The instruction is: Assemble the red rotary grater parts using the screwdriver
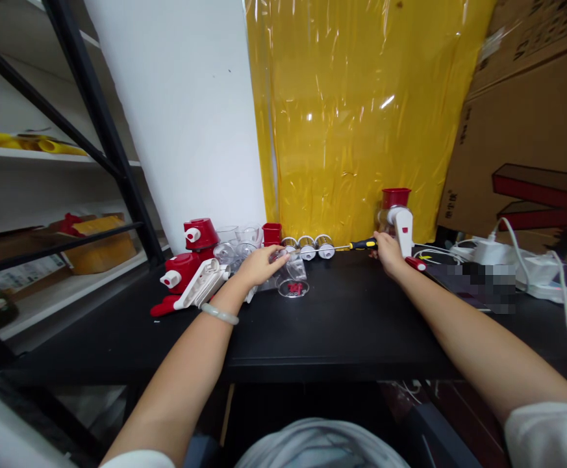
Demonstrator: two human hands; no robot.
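My right hand (388,253) grips the end of a screwdriver (364,244) with a black and yellow handle. Its thin shaft points left, towards my other hand. With fingers and thumb close together, my left hand (262,265) is at some clear plastic parts (295,268); what lies between its fingertips is too small to make out. Below it, a clear round dish (293,288) holds small red pieces. Three metal grater drums (307,248) with white ends lie behind the screwdriver shaft. Just behind my right hand stands a white and red rotary grater (403,227).
Red grater housings (182,272) and a white arm piece (204,284) lie on the left of the black table (322,331). A red hopper (272,233) is near the back. White cables and chargers (495,250) are at the right. A shelf rack (117,169) stands left.
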